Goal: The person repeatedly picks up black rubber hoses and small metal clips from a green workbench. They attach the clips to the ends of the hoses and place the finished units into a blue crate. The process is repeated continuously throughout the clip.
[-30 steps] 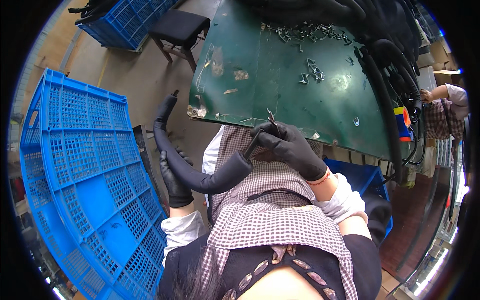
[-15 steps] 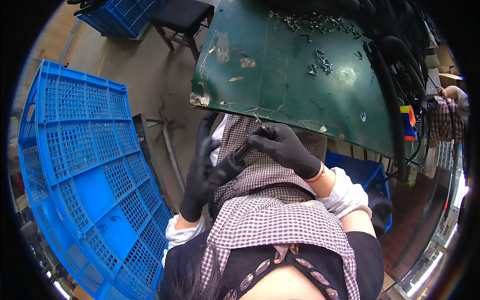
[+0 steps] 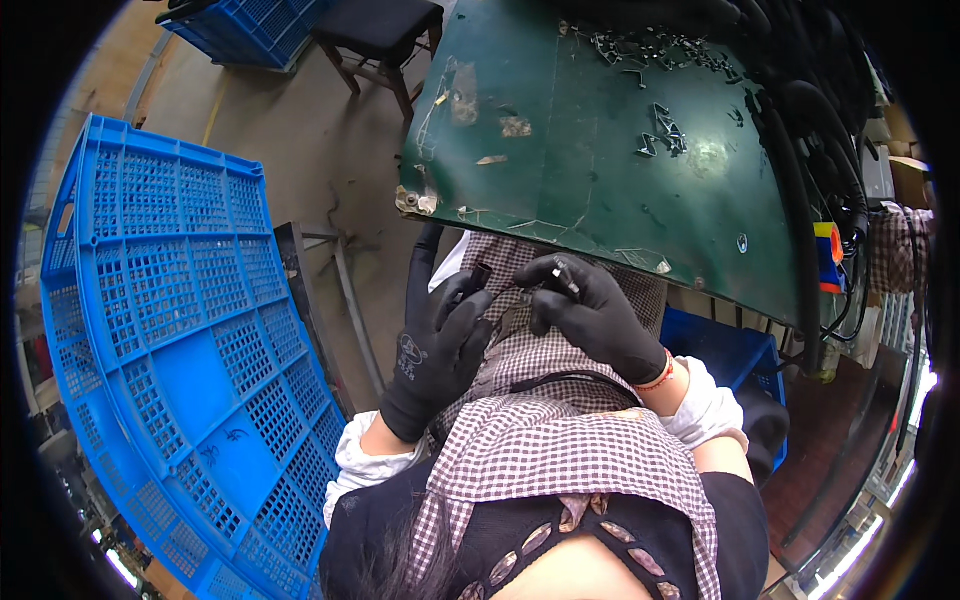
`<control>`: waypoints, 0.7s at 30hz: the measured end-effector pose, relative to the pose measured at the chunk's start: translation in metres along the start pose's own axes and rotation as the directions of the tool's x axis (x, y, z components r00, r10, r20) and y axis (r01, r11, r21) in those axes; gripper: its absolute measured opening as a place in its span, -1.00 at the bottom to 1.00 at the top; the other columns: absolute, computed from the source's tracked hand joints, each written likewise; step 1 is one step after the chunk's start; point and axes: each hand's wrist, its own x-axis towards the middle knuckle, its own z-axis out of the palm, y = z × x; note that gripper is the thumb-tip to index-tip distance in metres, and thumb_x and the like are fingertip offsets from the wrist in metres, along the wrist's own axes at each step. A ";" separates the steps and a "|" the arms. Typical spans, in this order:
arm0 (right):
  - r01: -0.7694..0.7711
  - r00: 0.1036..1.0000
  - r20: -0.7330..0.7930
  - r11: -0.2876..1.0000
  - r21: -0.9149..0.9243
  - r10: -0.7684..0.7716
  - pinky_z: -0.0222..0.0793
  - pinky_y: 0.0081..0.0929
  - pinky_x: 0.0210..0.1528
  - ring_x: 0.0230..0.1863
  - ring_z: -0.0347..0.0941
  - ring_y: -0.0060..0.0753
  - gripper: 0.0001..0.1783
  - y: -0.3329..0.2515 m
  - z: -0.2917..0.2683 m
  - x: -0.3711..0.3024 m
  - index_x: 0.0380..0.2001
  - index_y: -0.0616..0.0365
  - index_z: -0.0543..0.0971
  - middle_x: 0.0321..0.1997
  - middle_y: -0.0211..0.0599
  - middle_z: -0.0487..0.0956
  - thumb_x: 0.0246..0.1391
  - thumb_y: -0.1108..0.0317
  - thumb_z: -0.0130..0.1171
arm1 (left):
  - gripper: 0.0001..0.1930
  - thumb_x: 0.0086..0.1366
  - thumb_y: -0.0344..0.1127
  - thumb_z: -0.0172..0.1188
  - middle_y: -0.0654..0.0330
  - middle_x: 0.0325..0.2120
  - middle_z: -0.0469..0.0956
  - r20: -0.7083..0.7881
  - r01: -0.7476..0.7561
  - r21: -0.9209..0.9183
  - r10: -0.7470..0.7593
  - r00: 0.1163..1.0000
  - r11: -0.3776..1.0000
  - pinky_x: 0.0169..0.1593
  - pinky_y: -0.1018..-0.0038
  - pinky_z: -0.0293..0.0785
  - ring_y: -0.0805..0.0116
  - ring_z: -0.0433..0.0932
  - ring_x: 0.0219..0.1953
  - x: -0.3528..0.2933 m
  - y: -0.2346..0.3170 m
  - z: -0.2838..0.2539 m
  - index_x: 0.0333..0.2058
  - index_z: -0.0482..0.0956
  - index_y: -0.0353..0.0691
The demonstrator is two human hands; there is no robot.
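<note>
The grip of the left hand (image 3: 440,345) is closed around a black tube (image 3: 482,273), its dark open end standing out beyond the fingers toward the right hand. A dark curved length shows behind the left hand, beside the person's white sleeve; whether it belongs to the same tube cannot be told. The grip of the right hand (image 3: 600,318) is narrow, thumb and fingers pinching a small silvery metal piece (image 3: 566,281), whose exact shape is too small to make out. The two hands are near each other but apart, and the tube end and metal piece do not touch. Both hands wear black gloves, and a thin red bracelet (image 3: 657,376) circles the right wrist.

Tube and metal piece are held in front of a checked apron (image 3: 570,440), just short of the near edge of a green worktop (image 3: 560,185). On it lie a small group of bent metal clips (image 3: 664,135) and, farther back, a wider scatter of them. A heap of black tubes (image 3: 800,115) covers the right and far side. A large blue crate (image 3: 185,350) stands to the left; a dark stool (image 3: 385,30) is beyond the worktop's left side.
</note>
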 end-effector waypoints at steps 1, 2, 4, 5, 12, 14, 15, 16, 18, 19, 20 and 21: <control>-0.004 1.000 0.022 1.000 -0.028 0.005 0.42 -0.60 -0.29 -0.39 0.44 -0.69 -0.68 0.000 0.003 -0.001 0.07 0.24 0.41 -0.41 -0.43 0.52 0.25 0.47 0.02 | -0.62 0.16 -0.45 0.29 -0.17 0.02 0.42 0.004 -0.027 0.051 0.026 1.000 0.998 -0.02 0.27 0.48 -0.10 0.52 -0.01 0.000 0.001 0.000 -0.03 0.48 -0.27; -0.013 1.000 0.024 0.999 -0.037 0.014 0.42 -0.60 -0.29 -0.38 0.44 -0.69 -0.66 0.001 0.005 -0.002 0.09 0.24 0.39 -0.40 -0.43 0.52 0.25 0.47 0.01 | -0.65 0.15 -0.45 0.29 -0.16 0.01 0.43 -0.017 -0.001 0.028 0.001 1.000 1.000 -0.03 0.28 0.49 -0.09 0.52 -0.01 0.000 0.002 0.002 -0.06 0.50 -0.26; -0.031 0.999 0.027 0.998 -0.054 0.032 0.42 -0.60 -0.30 -0.38 0.43 -0.69 -0.63 0.001 0.010 -0.002 0.12 0.22 0.36 -0.39 -0.42 0.51 0.26 0.46 0.01 | -0.70 0.14 -0.45 0.30 -0.15 0.00 0.44 -0.058 0.050 -0.020 -0.051 0.997 0.999 -0.04 0.28 0.49 -0.09 0.53 -0.02 0.001 0.008 0.004 -0.12 0.54 -0.25; -0.015 0.997 0.066 0.986 -0.168 0.026 0.39 -0.61 -0.27 -0.33 0.44 -0.64 -0.58 0.000 0.010 0.000 0.17 0.23 0.33 -0.27 -0.30 0.53 0.24 0.52 -0.01 | -0.71 0.13 -0.42 0.30 -0.14 -0.04 0.45 -0.016 0.068 -0.018 -0.068 0.998 0.998 -0.04 0.25 0.48 -0.08 0.52 -0.02 0.006 0.012 0.003 -0.15 0.55 -0.25; 0.252 0.967 0.140 0.856 -0.452 -0.211 0.48 -0.22 -0.25 -0.27 0.59 0.01 -0.41 0.014 0.017 0.006 0.17 0.20 0.27 -0.21 0.00 0.59 0.03 0.54 0.11 | -0.74 0.07 -0.34 0.34 -0.04 -0.14 0.52 0.068 0.057 -0.044 -0.053 0.996 0.997 -0.11 0.25 0.48 0.04 0.56 -0.16 0.008 0.015 0.008 -0.23 0.60 -0.23; 0.225 0.973 0.076 0.802 -0.554 -0.220 0.46 -0.26 -0.27 -0.28 0.59 -0.03 -0.36 0.015 0.017 0.005 0.19 0.20 0.25 -0.18 0.02 0.57 0.02 0.47 0.21 | -0.75 0.07 -0.35 0.34 -0.05 -0.14 0.52 0.074 0.076 -0.005 -0.075 0.994 0.997 -0.12 0.25 0.49 0.03 0.56 -0.15 0.005 0.015 0.009 -0.24 0.60 -0.23; 0.168 0.981 0.033 0.765 -0.622 -0.189 0.46 -0.34 -0.25 -0.25 0.59 -0.11 -0.36 0.011 0.014 0.002 0.20 0.20 0.26 -0.12 0.01 0.56 0.04 0.46 0.23 | -0.73 0.07 -0.37 0.33 -0.06 -0.14 0.51 0.067 0.069 0.003 -0.069 0.995 0.998 -0.15 0.25 0.50 0.04 0.57 -0.18 0.004 0.013 0.009 -0.20 0.60 -0.22; 0.108 0.987 -0.013 0.722 -0.683 -0.161 0.45 -0.41 -0.24 -0.23 0.59 -0.18 -0.35 0.009 0.013 0.001 0.21 0.21 0.27 -0.06 -0.01 0.55 0.06 0.44 0.25 | -0.72 0.07 -0.38 0.33 -0.06 -0.14 0.51 0.043 0.077 0.007 -0.077 0.996 0.997 -0.16 0.26 0.51 0.04 0.58 -0.20 0.002 0.012 0.010 -0.19 0.60 -0.22; 0.074 0.988 -0.055 0.758 -0.649 -0.144 0.42 -0.46 -0.30 -0.35 0.54 -0.35 -0.50 0.014 0.010 0.003 0.02 0.27 0.44 -0.25 -0.09 0.58 0.05 0.30 0.30 | -0.70 0.08 -0.38 0.33 -0.06 -0.14 0.51 -0.014 0.090 0.014 -0.090 0.996 0.996 -0.17 0.26 0.51 0.05 0.58 -0.22 -0.001 0.012 0.012 -0.17 0.60 -0.21; -0.007 0.999 -0.032 0.796 -0.605 -0.016 0.42 -0.46 -0.31 -0.37 0.52 -0.40 -0.56 0.010 0.009 0.005 -0.05 0.30 0.48 -0.31 -0.11 0.58 0.06 0.28 0.28 | -0.70 0.07 -0.38 0.33 -0.05 -0.13 0.51 -0.003 0.081 0.000 -0.081 0.997 0.997 -0.18 0.26 0.52 0.05 0.59 -0.23 0.001 0.013 0.012 -0.16 0.60 -0.20; -0.097 0.993 -0.004 0.821 -0.563 0.115 0.41 -0.47 -0.31 -0.39 0.49 -0.46 -0.61 0.008 0.007 0.006 -0.12 0.32 0.53 -0.37 -0.13 0.58 0.08 0.26 0.27 | -0.69 0.06 -0.38 0.33 -0.05 -0.12 0.51 0.008 0.074 -0.018 -0.074 0.997 0.997 -0.19 0.26 0.52 0.05 0.59 -0.24 0.003 0.015 0.012 -0.16 0.61 -0.19; -0.072 0.993 0.043 0.860 -0.505 0.109 0.40 -0.49 -0.32 -0.41 0.44 -0.57 -0.66 0.010 0.007 0.009 -0.29 0.37 0.58 -0.49 -0.21 0.57 0.13 0.21 0.22 | -0.68 0.05 -0.39 0.33 -0.04 -0.12 0.51 0.019 0.067 -0.035 -0.066 0.998 0.997 -0.20 0.26 0.53 0.05 0.59 -0.24 0.005 0.016 0.012 -0.15 0.61 -0.18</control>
